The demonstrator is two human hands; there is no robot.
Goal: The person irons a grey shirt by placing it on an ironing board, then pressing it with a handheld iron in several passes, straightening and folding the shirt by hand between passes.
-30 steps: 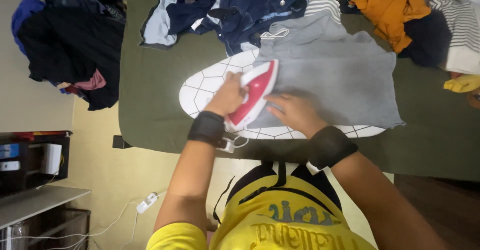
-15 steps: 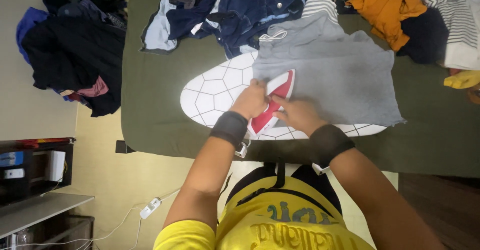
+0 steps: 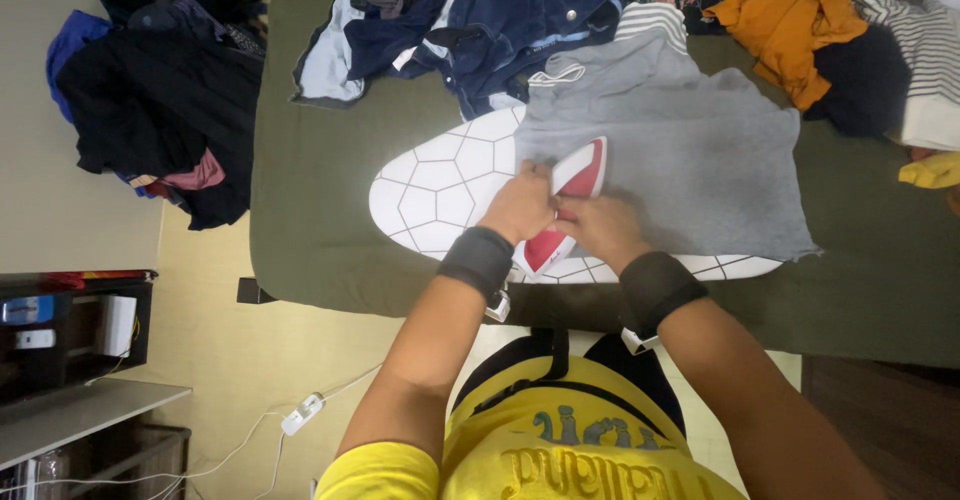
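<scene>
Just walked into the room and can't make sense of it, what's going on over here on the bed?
A person in a yellow shirt is ironing. Both hands are on a red and white iron: the left hand and the right hand meet over its handle. The iron sits at the near edge of a grey garment, which is spread flat over a white ironing board with a hexagon pattern, laid on a dark green bed. Other clothes lie piled along the far side, including a dark blue jacket and an orange top.
</scene>
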